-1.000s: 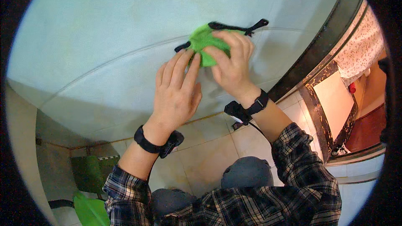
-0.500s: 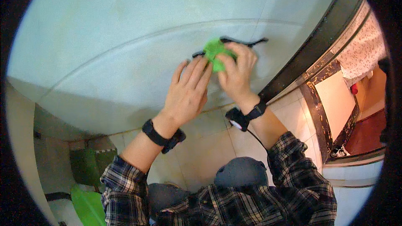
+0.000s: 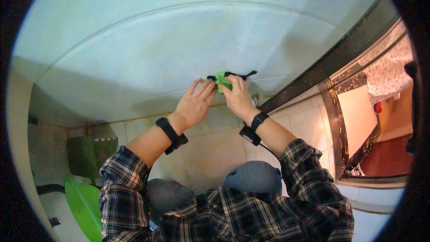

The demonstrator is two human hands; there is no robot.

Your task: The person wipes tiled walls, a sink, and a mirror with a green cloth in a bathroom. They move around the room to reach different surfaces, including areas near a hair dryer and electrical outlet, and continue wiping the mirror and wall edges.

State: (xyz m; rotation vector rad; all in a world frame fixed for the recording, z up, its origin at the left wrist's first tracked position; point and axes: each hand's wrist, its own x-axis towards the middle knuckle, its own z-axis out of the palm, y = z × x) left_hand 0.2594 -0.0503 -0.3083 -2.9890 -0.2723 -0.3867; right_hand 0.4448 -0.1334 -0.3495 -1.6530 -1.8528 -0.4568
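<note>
A small, soft, bright green piece (image 3: pixel 220 79), cloth-like and crumpled, lies against the pale wall (image 3: pixel 170 54). Black cord-like ends stick out of it on both sides; the longer black strip (image 3: pixel 246 76) reaches right. My right hand (image 3: pixel 237 97) closes thumb and fingers on the green piece from the right. Fingers stretched, my left hand (image 3: pixel 191 107) lies at the piece's left edge, its fingertips by the short black end. What lies under the green piece is hidden. Both wrists carry black straps with small devices.
A dark frame edge (image 3: pixel 331 67) slants down on the right, past which a doorway shows a patterned cloth (image 3: pixel 389 80). Below my hands runs a tiled floor (image 3: pixel 206 152). A green leaf-shaped object (image 3: pixel 83 210) stands at lower left, and a small metal fitting (image 3: pixel 255 100) sits beside my right wrist.
Both hands and the green piece with its black strip now appear lower on the wall, closer to the floor edge. The view has also shifted slightly.
</note>
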